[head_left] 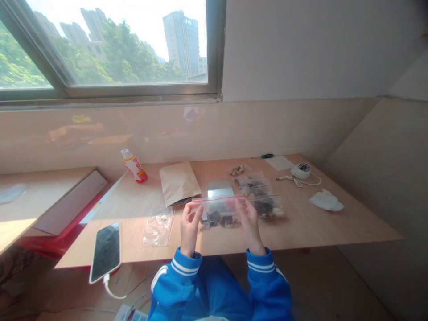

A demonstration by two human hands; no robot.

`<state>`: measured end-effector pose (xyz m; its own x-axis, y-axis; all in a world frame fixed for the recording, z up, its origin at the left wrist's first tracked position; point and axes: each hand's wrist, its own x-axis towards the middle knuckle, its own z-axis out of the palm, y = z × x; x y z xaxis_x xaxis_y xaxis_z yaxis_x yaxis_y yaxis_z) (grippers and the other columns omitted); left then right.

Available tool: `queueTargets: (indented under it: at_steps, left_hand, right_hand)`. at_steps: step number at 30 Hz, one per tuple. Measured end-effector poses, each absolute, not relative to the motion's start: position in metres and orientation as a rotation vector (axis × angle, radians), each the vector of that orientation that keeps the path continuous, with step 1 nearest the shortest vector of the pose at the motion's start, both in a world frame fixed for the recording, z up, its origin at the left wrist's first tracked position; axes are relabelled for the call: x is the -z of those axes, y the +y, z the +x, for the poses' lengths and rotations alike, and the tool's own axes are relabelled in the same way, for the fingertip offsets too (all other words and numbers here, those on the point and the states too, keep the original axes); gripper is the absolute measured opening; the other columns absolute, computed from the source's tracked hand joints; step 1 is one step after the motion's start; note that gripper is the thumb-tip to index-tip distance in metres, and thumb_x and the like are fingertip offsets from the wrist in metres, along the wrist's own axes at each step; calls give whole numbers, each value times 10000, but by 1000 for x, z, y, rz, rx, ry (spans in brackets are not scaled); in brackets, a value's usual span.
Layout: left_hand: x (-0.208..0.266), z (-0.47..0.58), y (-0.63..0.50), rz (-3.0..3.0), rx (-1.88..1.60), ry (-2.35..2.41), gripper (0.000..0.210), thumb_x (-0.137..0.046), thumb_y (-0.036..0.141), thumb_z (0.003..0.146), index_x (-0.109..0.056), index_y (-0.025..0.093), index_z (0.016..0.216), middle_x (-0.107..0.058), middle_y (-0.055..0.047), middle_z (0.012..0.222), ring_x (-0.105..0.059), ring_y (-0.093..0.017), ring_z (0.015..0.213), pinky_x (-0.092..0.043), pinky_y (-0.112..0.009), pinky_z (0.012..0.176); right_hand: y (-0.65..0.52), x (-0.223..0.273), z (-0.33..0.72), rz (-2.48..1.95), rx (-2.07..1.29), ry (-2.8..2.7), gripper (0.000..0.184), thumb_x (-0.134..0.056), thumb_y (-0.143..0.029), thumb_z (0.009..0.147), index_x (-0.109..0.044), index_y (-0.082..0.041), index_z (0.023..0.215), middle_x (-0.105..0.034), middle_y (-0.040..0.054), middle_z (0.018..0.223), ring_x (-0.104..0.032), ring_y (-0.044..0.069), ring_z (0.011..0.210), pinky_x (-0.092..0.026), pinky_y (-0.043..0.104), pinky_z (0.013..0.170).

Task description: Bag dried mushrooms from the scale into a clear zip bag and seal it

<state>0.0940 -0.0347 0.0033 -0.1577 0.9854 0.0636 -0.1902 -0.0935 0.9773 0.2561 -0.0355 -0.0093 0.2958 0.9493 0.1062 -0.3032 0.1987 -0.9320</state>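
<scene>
Between my two hands a clear zip bag (217, 208) with a red seal line is stretched along its top edge. My left hand (190, 226) pinches its left corner, and my right hand (248, 218) pinches the right one. Dark and brownish small pieces lie in the bag; their kind is too blurred to tell. Just right of my right hand, more filled zip bags (270, 207) overlap on the table. A flat grey, shiny-topped device (219, 189) sits behind the held bag. Left of my left hand lies a clear zip bag (158, 227) that looks flat.
On the wooden table (321, 227) are a brown paper pouch (179, 180), a red-and-white bottle (134, 166), and a phone (105, 249) with a cable over the front edge. Farther right are a white round fan-like device (301, 170), crumpled tissue (326, 200) and a green-handled screwdriver (267, 156).
</scene>
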Motion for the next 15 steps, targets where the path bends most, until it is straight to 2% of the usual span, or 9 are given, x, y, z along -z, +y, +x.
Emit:
queueTargets:
  at_steps: [2, 9, 12, 15]
  left_hand:
    - [-4, 94, -35, 1051, -1447, 1150, 309, -677, 416, 737, -600, 177, 916, -681, -4, 731, -677, -168, 671, -510, -229, 571]
    - [-2, 92, -32, 1017, -1428, 1176, 281, -702, 408, 717, -614, 169, 835, -709, -15, 690, -692, -195, 685, -521, -258, 606]
    - [-2, 90, -32, 1034, -1427, 1195, 284, -705, 407, 714, -633, 166, 846, -726, -30, 738, -690, -191, 715, -518, -255, 624]
    - [-3, 89, -31, 1080, -1437, 1193, 285, -700, 406, 719, -660, 159, 856, -734, -44, 780, -685, -192, 763, -520, -260, 666]
  right_hand:
    - [-35, 10, 256, -972, -1065, -880, 288, -666, -423, 784, -628, -202, 965, -738, 48, 903, -695, 212, 880, -554, 340, 802]
    - [-35, 14, 253, -1003, -1079, -910, 219, -695, -381, 770, -692, -193, 881, -751, 61, 896, -700, 215, 900, -524, 354, 877]
    - [-36, 15, 254, -1029, -1060, -888, 227, -712, -384, 750, -699, -192, 870, -753, 60, 876, -707, 220, 872, -533, 353, 852]
    - [-36, 16, 255, -1071, -1041, -875, 247, -717, -399, 738, -702, -186, 863, -752, 63, 842, -716, 223, 801, -555, 336, 763]
